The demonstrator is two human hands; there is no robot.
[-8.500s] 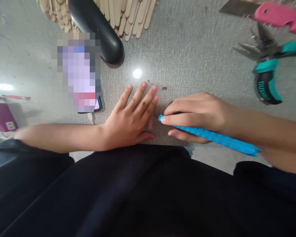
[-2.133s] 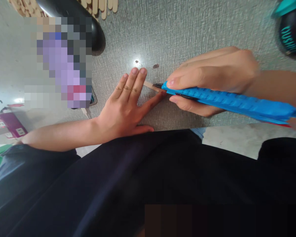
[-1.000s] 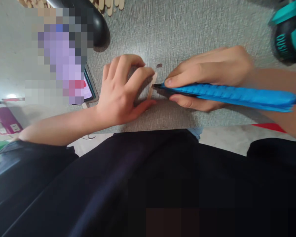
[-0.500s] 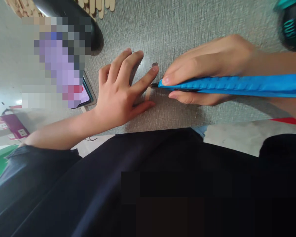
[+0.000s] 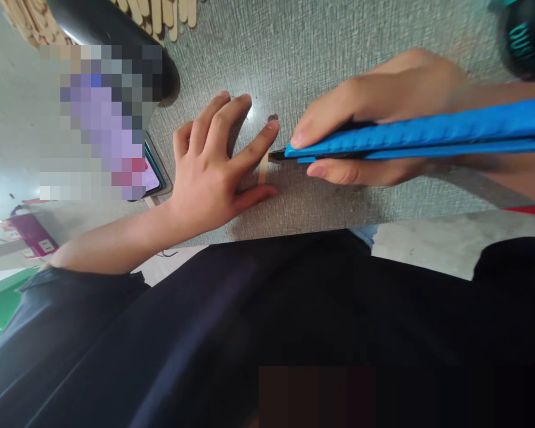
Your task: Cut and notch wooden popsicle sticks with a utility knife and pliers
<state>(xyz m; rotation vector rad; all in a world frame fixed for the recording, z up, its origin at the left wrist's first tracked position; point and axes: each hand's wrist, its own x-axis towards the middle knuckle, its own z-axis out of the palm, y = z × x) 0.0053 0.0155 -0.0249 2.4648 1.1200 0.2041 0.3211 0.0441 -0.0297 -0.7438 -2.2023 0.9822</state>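
My left hand (image 5: 214,166) rests on the grey textured table (image 5: 321,71) with its fingers stretched out, index finger and thumb pinning a small wooden stick piece (image 5: 263,173) flat. My right hand (image 5: 383,113) is closed round a long blue utility knife (image 5: 419,135). The knife's dark blade tip touches the stick piece just right of my left index fingertip. Most of the stick is hidden under my left fingers.
A phone with a lit screen (image 5: 149,175) lies left of my left hand. A black rounded object (image 5: 116,35) and a pile of wooden sticks (image 5: 160,15) sit at the top left. A teal-and-black tool (image 5: 528,35) is at the top right. My dark clothing fills the lower view.
My left hand lifted and turned the stick piece a second ago, then laid it back down and flattened over it. The knife tip stays at the stick, its handle now angled higher.
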